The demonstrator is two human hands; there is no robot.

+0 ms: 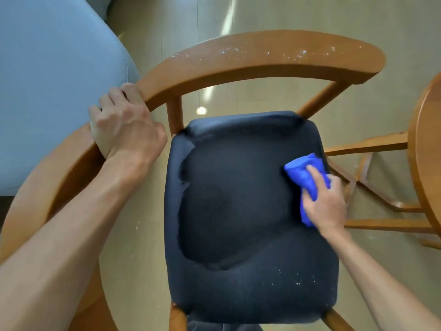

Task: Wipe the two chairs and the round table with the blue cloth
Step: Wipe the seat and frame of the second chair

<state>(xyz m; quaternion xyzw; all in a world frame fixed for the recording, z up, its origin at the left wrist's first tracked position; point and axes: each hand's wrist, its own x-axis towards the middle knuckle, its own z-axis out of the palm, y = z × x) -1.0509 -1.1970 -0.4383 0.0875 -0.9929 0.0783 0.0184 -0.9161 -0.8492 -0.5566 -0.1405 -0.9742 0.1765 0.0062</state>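
The right hand (pixel 325 206) presses the bunched blue cloth (pixel 307 180) flat against the right edge of the dark navy upholstered seat (pixel 238 211) of the curved-backed wooden chair (pixel 262 60), fingers spread over the cloth, evidently to rub it along the fabric; the left hand (pixel 124 125) has its grip curled round the chair's left armrest, probably to steady the frame against the wiping. White specks lie on the backrest and the seat's front; the round wooden bench (pixel 427 149) at the right looks untouched.
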